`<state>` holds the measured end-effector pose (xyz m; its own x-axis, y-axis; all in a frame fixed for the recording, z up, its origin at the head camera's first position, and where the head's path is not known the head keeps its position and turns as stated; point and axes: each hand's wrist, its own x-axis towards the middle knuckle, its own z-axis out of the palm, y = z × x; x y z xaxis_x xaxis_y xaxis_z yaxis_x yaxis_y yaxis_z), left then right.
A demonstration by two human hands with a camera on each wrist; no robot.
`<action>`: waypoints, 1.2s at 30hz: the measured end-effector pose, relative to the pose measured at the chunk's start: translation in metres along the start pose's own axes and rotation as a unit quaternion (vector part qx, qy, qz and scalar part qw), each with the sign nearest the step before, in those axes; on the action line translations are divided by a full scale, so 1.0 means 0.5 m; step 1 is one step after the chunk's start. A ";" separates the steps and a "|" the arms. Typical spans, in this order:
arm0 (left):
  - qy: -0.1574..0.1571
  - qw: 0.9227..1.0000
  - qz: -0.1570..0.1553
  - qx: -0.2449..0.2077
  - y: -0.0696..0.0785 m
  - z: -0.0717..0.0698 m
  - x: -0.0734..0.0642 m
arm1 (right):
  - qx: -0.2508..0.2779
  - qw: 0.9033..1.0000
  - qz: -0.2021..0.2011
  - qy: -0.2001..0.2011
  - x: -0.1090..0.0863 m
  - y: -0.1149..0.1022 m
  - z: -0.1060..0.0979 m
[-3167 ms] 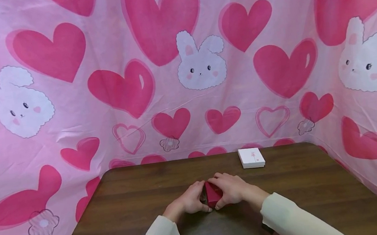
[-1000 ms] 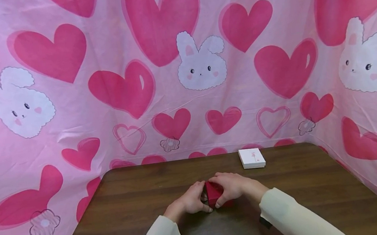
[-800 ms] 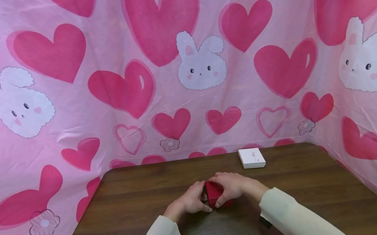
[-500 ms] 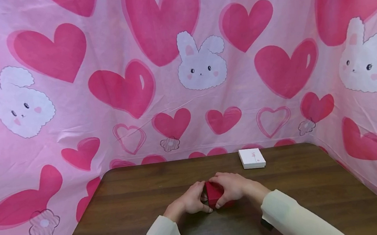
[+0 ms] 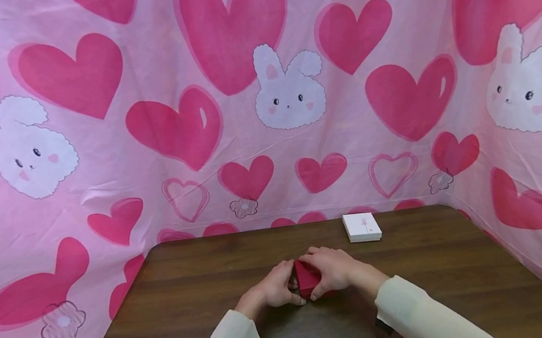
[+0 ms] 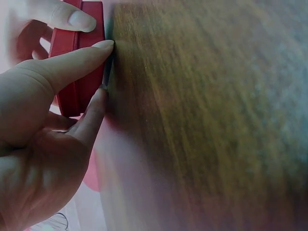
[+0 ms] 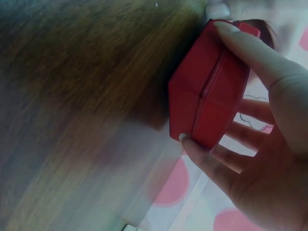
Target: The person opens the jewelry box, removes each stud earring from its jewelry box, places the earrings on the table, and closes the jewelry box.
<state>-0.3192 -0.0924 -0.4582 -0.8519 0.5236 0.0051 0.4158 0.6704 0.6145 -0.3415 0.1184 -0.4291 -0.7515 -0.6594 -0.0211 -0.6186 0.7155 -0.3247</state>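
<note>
A small red box with angled sides [image 5: 306, 280] sits between both hands at the middle of the table. In the right wrist view the box [image 7: 190, 94] shows a seam round its side, between an upper and a lower half. My left hand [image 5: 276, 288] holds its left side, thumb across the near face and fingers round the far side, as the left wrist view shows. From the right, my right hand [image 5: 334, 267] grips the box with its thumb on the near side and fingers round the far edge. The hands cover much of the box.
A flat white box [image 5: 362, 228] with small pink print lies near the table's back edge, right of centre. The dark wooden table [image 5: 200, 256] has rounded back corners. Pink cloth [image 5: 293, 143] with hearts and rabbits hangs round its back and sides.
Compared with about three seconds ago, a little more of the red box shows beneath my right hand. Over the last second both hands stay almost still, with only a slight shift of the right.
</note>
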 end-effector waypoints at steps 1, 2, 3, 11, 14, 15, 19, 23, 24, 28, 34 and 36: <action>0.000 1.000 0.000 0.000 0.000 0.000 0.000 | -0.004 1.000 -0.002 0.003 0.000 0.000 0.001; 0.001 1.000 -0.001 0.000 0.000 0.000 0.000 | -0.008 1.000 -0.004 0.005 0.000 0.000 0.002; 0.001 1.000 0.000 -0.001 0.001 0.000 0.000 | -0.010 1.000 -0.006 0.007 0.000 0.000 0.002; 0.006 1.000 0.001 -0.001 -0.001 0.003 0.000 | 0.009 1.000 -0.007 0.001 -0.002 0.003 -0.004; 0.007 1.000 0.004 -0.002 -0.003 0.003 0.000 | 0.026 0.999 -0.026 0.004 -0.003 0.012 -0.006; 0.007 1.000 0.005 -0.003 -0.003 0.003 0.000 | 0.033 0.999 -0.026 0.002 -0.004 0.013 -0.008; 0.005 1.000 0.009 -0.002 -0.004 0.003 0.002 | 0.050 0.999 -0.021 -0.005 -0.004 0.016 -0.012; 0.004 1.000 0.010 -0.003 -0.003 0.003 0.002 | 0.056 0.998 0.002 -0.014 -0.005 0.007 -0.019; 0.004 1.000 0.010 -0.003 -0.003 0.002 0.002 | 0.057 0.998 0.004 -0.016 -0.005 0.007 -0.020; 0.002 1.000 0.008 -0.011 -0.002 0.002 0.002 | 0.065 0.998 0.008 -0.021 -0.005 0.007 -0.022; 0.003 1.000 0.007 -0.018 -0.003 0.004 0.002 | 0.096 0.995 0.003 -0.030 -0.002 0.016 -0.025; 0.003 1.000 0.005 -0.019 -0.003 0.004 0.003 | 0.104 0.994 0.001 -0.033 -0.001 0.019 -0.026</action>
<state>-0.3203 -0.0916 -0.4609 -0.8492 0.5278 0.0162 0.4126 0.6440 0.6442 -0.3499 0.1287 -0.4201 -0.7313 -0.6771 -0.0820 -0.5517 0.6579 -0.5126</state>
